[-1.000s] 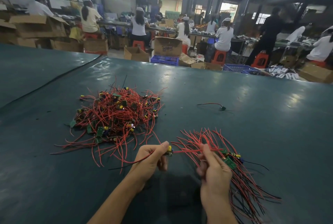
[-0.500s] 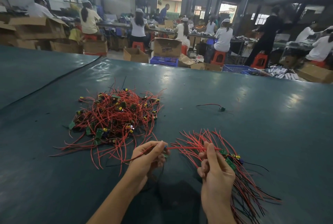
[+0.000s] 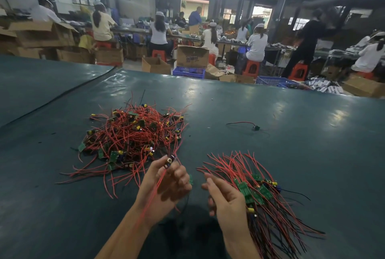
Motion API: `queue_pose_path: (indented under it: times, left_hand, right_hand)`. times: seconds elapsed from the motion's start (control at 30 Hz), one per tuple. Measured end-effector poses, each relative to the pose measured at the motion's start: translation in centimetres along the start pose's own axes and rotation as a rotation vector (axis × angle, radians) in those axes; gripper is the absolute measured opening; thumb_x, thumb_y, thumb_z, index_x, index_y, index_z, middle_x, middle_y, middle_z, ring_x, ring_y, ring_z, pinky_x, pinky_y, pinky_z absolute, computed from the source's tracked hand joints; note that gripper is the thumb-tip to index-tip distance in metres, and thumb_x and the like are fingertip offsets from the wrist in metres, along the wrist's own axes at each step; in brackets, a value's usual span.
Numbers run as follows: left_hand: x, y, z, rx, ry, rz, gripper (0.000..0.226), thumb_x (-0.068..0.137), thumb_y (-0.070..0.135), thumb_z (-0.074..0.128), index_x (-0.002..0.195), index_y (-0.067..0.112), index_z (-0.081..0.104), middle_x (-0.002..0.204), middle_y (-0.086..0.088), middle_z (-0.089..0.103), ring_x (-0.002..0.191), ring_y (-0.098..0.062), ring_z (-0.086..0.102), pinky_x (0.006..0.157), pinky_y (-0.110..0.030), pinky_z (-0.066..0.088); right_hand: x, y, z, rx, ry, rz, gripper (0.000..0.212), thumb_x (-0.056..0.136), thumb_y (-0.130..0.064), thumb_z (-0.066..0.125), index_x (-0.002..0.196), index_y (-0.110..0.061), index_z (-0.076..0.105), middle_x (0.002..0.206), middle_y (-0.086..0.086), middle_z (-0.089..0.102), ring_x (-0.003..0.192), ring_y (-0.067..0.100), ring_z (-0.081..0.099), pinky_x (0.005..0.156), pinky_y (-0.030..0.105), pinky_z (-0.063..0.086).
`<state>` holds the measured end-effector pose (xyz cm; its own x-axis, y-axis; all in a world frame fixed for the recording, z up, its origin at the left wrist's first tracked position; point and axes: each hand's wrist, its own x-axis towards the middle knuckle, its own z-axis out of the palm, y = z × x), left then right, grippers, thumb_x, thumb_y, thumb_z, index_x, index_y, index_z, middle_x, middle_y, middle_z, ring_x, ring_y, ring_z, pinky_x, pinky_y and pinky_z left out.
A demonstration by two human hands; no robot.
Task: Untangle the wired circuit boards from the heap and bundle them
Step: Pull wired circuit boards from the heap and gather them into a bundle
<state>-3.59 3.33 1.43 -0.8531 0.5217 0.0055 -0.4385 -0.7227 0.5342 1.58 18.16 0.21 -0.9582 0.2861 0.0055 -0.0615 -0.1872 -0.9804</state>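
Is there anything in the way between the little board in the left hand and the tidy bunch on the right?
Only the right hand, close against the bundle. It sits between that and the wired board pinched in the left hand. The board's red wires reach up to the heap and might snag there.

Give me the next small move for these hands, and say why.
Probably carry the board pinched in the left hand across to the bundle in the right hand. The board is held up off the table beside the heap, its red wires trailing down over the palm, and the bundle lies just to its right.
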Motion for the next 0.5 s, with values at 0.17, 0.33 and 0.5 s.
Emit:
queue_pose_path:
  times: [0.17, 0.33, 0.5]
  left_hand:
    - [-0.5, -1.2, 0.1, 0.292, 0.0, -0.316, 0.048, 0.055, 0.044, 0.087, 0.05, 0.017, 0.048, 0.052, 0.0, 0.044, 0.047, -0.016, 0.047, 0.051, -0.026, 0.041]
    - [-0.6, -1.7, 0.3, 0.458, 0.08, -0.395, 0.048, 0.068, 0.056, 0.073, 0.046, 0.02, 0.048, 0.047, 0.003, 0.045, 0.043, -0.012, 0.047, 0.047, -0.022, 0.04]
    - [0.0, -2.8, 0.7, 0.369, 0.191, -0.254, 0.031, 0.072, 0.04, 0.056, 0.055, 0.015, 0.062, 0.054, -0.001, 0.054, 0.045, -0.013, 0.051, 0.043, -0.021, 0.042]
  right_hand:
    - [-1.0, -0.5, 1.1, 0.082, -0.083, 0.108, 0.047, 0.075, -0.043, 0.064, 0.079, 0.002, 0.075, 0.058, 0.013, 0.047, 0.048, 0.017, 0.037, 0.045, 0.023, 0.031]
    - [-1.2, -0.9, 1.0, 0.154, -0.088, 0.136, 0.031, 0.073, -0.03, 0.066, 0.076, -0.001, 0.077, 0.07, 0.021, 0.068, 0.059, 0.024, 0.063, 0.061, 0.037, 0.054]
    - [-1.1, -1.4, 0.9, 0.297, -0.041, 0.206, 0.025, 0.073, -0.022, 0.068, 0.084, -0.003, 0.078, 0.073, 0.023, 0.07, 0.054, 0.028, 0.063, 0.052, 0.036, 0.056]
